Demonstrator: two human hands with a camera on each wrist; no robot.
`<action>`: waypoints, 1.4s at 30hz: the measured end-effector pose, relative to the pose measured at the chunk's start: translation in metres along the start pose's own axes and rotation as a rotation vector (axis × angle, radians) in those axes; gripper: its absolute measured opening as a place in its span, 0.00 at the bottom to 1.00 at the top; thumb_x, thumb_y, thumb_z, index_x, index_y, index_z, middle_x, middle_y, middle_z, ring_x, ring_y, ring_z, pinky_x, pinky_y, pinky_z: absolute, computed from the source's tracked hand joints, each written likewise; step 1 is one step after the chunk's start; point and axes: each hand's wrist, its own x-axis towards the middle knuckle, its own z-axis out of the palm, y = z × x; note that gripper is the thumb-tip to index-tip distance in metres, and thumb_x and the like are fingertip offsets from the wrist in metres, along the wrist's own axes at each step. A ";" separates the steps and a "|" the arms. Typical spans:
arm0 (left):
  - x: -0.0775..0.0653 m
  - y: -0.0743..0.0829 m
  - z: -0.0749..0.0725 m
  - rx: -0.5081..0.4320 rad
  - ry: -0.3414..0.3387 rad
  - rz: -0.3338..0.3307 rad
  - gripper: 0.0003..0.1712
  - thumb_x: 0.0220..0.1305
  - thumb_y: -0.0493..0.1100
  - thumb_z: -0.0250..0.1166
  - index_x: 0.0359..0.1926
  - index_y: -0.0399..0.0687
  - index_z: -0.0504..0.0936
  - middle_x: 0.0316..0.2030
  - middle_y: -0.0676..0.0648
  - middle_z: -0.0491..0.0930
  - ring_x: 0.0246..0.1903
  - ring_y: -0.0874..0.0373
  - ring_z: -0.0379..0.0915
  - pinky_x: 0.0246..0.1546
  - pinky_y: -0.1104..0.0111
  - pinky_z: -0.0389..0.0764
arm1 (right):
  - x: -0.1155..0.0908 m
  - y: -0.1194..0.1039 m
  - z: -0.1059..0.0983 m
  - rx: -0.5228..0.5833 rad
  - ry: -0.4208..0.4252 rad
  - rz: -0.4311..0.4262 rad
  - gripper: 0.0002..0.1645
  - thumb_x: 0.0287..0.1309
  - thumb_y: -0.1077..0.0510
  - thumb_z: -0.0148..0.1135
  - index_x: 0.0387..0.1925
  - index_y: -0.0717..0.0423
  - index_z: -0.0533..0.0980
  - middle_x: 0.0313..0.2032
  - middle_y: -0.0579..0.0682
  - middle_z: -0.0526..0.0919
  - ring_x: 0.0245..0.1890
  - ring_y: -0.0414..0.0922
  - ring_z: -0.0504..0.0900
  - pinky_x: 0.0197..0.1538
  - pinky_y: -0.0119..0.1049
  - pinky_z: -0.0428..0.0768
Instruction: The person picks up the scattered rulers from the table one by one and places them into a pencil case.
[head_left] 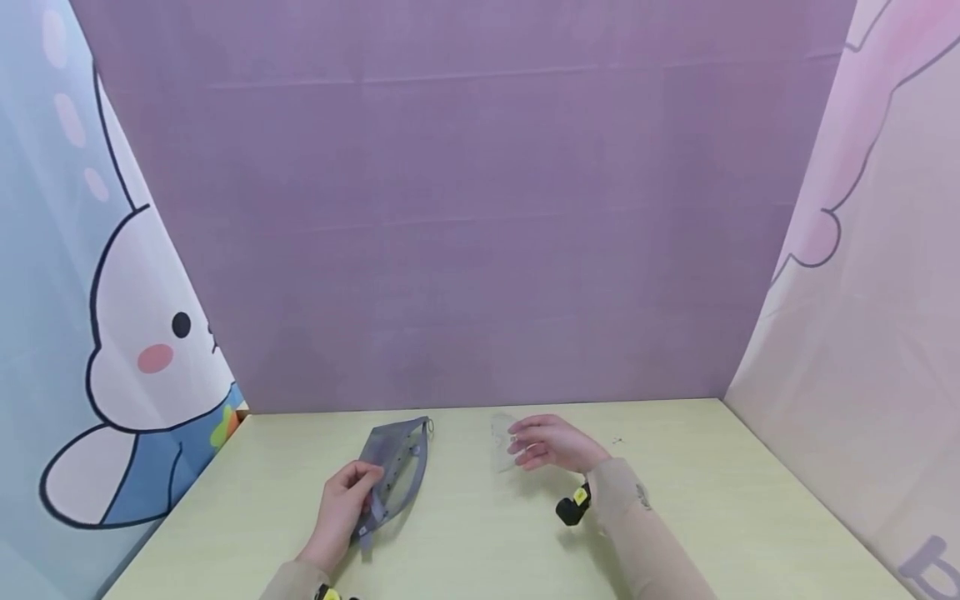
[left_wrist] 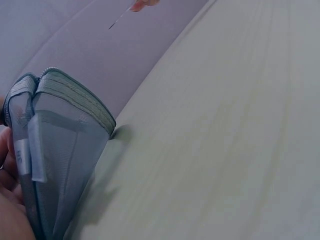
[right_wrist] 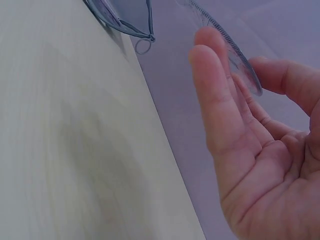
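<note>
My left hand pinches the near side of a grey-blue mesh zipper pouch. The pouch stands tilted over the table, its zipped mouth spread apart and facing right. In the left wrist view the pouch shows its zipper edge and a small fabric tab. To the right, my right hand holds a clear protractor between thumb and fingertips, above the table and apart from the pouch. Dark tick marks run along the curved edge of the protractor in the right wrist view. The pouch's inside is mostly hidden.
A pale wooden table lies beneath both hands. Small dark marks or a tiny object show right of my right hand, too small to tell. A purple cloth rises behind the table, with printed cloths at both sides.
</note>
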 end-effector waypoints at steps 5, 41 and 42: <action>0.000 -0.002 -0.001 -0.007 0.000 0.003 0.12 0.63 0.43 0.65 0.40 0.37 0.80 0.27 0.49 0.73 0.23 0.60 0.66 0.26 0.71 0.71 | 0.007 0.003 0.007 -0.005 -0.018 0.010 0.23 0.67 0.62 0.53 0.58 0.74 0.66 0.40 0.58 0.83 0.36 0.50 0.84 0.43 0.43 0.82; 0.001 -0.001 0.000 -0.022 0.010 0.010 0.10 0.62 0.42 0.65 0.39 0.38 0.80 0.27 0.49 0.73 0.23 0.59 0.66 0.26 0.70 0.72 | 0.043 0.009 0.058 0.008 -0.083 0.034 0.19 0.65 0.66 0.55 0.56 0.70 0.72 0.39 0.58 0.83 0.34 0.46 0.84 0.42 0.42 0.82; 0.001 -0.002 0.000 -0.023 0.011 0.010 0.10 0.62 0.42 0.65 0.39 0.38 0.80 0.27 0.49 0.73 0.23 0.59 0.66 0.26 0.70 0.72 | 0.044 0.009 0.060 0.007 -0.087 0.032 0.19 0.64 0.66 0.55 0.56 0.70 0.72 0.39 0.58 0.83 0.34 0.46 0.84 0.42 0.42 0.82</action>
